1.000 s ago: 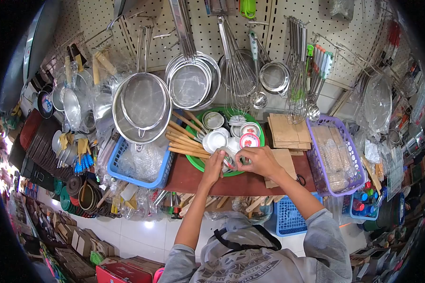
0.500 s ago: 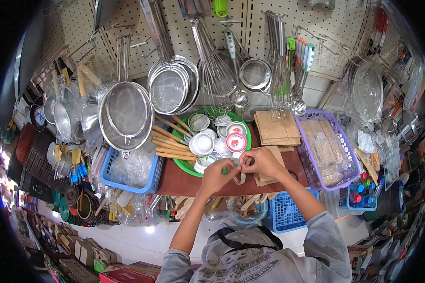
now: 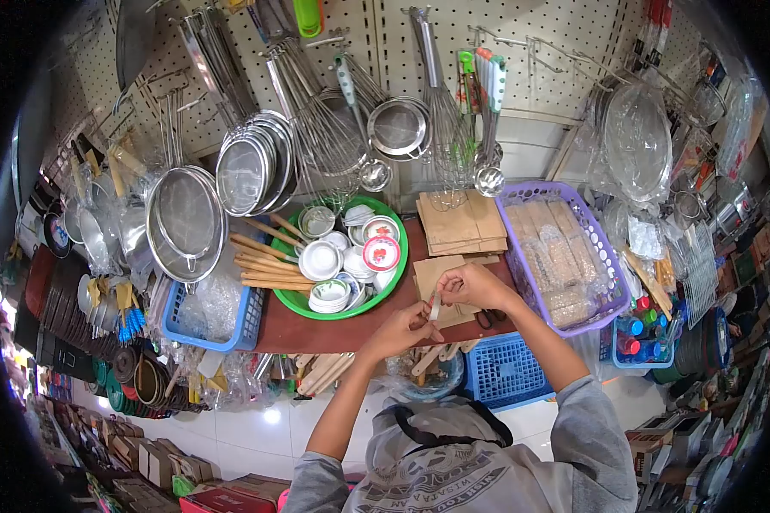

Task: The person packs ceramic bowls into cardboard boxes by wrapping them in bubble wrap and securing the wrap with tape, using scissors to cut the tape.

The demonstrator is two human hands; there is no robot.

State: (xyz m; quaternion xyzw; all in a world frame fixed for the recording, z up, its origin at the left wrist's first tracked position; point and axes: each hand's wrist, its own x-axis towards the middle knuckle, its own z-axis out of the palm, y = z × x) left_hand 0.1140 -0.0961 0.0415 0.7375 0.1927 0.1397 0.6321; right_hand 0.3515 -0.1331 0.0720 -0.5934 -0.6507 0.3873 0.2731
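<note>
Both hands are curled nearly closed, fingertips pinched on a small pale strip point(image 3: 434, 306) held upright between them. The left hand point(image 3: 408, 329) grips its lower end and the right hand point(image 3: 477, 285) its upper end. The strip sits over the front of the counter point(image 3: 316, 329), above loose brown paper bags point(image 3: 458, 222), between the green basin point(image 3: 295, 303) of small bowls and the purple basket point(image 3: 540, 186).

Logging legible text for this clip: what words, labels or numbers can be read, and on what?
"WISATA": curved print on the grey hoodie, upside down; its other words are blurred.
Red-and-white dish in the green basin: print too small to read.
Nothing else legible.
</note>
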